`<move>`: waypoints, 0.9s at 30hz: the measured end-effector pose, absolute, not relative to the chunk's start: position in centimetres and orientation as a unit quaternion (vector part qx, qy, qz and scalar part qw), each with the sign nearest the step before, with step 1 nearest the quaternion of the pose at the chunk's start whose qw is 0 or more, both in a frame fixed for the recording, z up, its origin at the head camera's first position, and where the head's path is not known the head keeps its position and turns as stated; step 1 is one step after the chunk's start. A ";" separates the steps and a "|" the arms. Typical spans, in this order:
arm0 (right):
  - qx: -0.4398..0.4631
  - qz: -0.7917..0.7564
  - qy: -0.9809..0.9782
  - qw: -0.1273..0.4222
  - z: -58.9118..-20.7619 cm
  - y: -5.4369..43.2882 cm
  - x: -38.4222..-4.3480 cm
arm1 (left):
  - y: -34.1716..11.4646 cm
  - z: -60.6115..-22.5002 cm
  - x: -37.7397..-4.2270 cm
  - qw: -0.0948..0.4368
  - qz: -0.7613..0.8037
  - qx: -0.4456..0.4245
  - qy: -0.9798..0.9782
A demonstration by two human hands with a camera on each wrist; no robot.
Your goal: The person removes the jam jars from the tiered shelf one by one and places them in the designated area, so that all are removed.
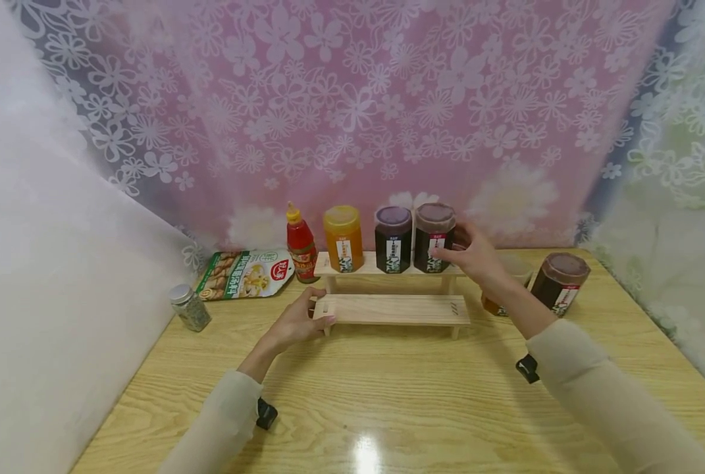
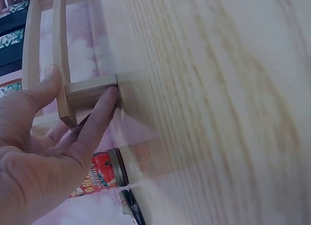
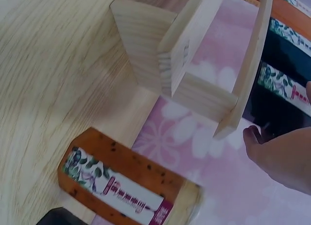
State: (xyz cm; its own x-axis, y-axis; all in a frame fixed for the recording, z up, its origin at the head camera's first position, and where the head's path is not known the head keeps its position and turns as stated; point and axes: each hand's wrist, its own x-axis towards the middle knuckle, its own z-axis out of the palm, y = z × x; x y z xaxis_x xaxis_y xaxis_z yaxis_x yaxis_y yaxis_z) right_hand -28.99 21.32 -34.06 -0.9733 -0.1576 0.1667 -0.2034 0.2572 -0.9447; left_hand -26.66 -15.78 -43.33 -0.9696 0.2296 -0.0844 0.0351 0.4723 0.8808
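A two-tier wooden rack stands on the table. My left hand grips the left end of its lower step; in the left wrist view the thumb is on the board and a finger lies along the leg. At the right end of the upper step, my right hand holds a dark jar with a brownish lid, thumb across its front label. Left of that jar, close by, stands a dark jar with a purple lid. Farther left on the same step is an orange-yellow jar.
Right of the rack, an amber jar is partly hidden by my right arm in the head view, beside another dark jar. On the left are a red sauce bottle, a seasoning pouch and a small shaker jar. Floral curtain hangs behind.
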 end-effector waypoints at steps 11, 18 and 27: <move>0.110 0.598 -0.791 0.064 -34.7 19.5 -29.5 | -16.4 -44.0 -27.0 0.111 0.553 0.078 0.822; 0.111 0.578 -0.804 0.078 -35.1 19.7 -29.6 | -16.9 -44.4 -27.0 0.130 0.582 0.092 0.798; 0.115 0.554 -0.820 0.085 -35.0 20.2 -29.0 | -17.0 -44.3 -27.1 0.135 0.590 0.097 0.790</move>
